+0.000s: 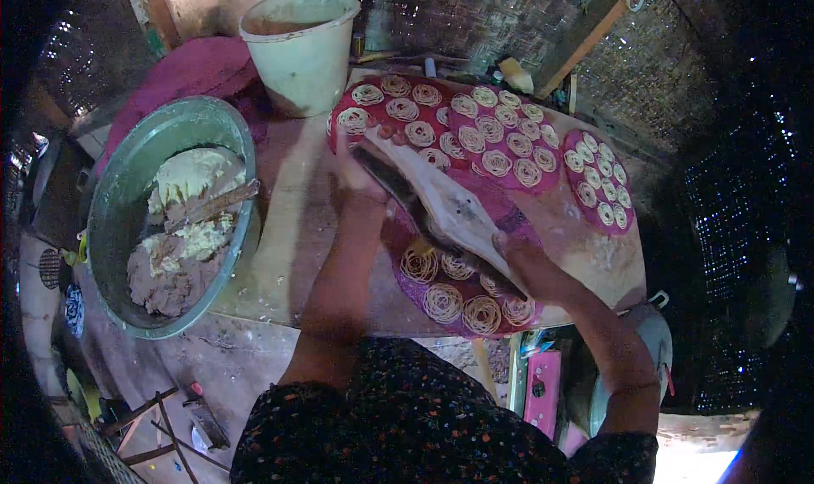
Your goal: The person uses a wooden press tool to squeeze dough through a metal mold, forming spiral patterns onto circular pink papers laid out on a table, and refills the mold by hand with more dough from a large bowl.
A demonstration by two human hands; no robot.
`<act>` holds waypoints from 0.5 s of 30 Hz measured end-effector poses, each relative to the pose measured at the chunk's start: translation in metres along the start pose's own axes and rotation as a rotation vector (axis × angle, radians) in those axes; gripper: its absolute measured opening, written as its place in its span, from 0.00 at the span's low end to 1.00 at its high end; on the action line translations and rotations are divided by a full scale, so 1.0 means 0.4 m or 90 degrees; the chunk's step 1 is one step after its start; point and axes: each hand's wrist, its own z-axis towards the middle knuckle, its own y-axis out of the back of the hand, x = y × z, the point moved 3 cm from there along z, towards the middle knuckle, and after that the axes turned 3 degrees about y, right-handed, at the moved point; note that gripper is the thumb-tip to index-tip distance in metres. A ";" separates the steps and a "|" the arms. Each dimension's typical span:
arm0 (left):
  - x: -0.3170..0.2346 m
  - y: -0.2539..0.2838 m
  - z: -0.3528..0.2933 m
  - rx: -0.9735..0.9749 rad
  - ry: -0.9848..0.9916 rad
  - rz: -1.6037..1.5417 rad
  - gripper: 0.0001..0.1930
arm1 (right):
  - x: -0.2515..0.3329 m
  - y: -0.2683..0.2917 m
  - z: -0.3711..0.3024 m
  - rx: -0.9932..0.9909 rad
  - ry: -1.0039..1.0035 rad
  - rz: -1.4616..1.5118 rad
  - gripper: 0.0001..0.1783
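Both my hands grip a long wooden hand press (445, 200), pale on top with a dark edge, held slantwise above the table. My left hand (360, 168), somewhat blurred, is closed round its far left end. At the near right end, my right hand (527, 265) is closed round the other end. Below the press lies a round pink mat (409, 296), partly hidden by it, with several coiled strand nests (443, 303) on it. Further pink mats bearing pale nests (490, 129) lie at the back and a smaller mat (599, 219) at the right.
A green basin (102, 238) with pale and brownish dough (174, 276) and a wooden stick (214, 206) stands at the left. Behind it are a whitish bucket (305, 72) and a pink heap (182, 77). The wooden table (284, 255) has a curved near edge; a woven wall closes the back.
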 end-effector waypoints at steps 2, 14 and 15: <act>-0.001 0.006 -0.003 -0.026 0.018 0.007 0.18 | -0.008 -0.001 0.016 -0.141 0.291 -0.241 0.30; 0.037 0.109 -0.007 -0.125 -0.008 0.021 0.18 | -0.017 -0.001 0.020 -0.031 -0.035 -0.132 0.30; 0.031 0.122 -0.001 -0.081 0.015 0.005 0.17 | -0.037 -0.006 0.046 -0.032 -0.029 -0.167 0.31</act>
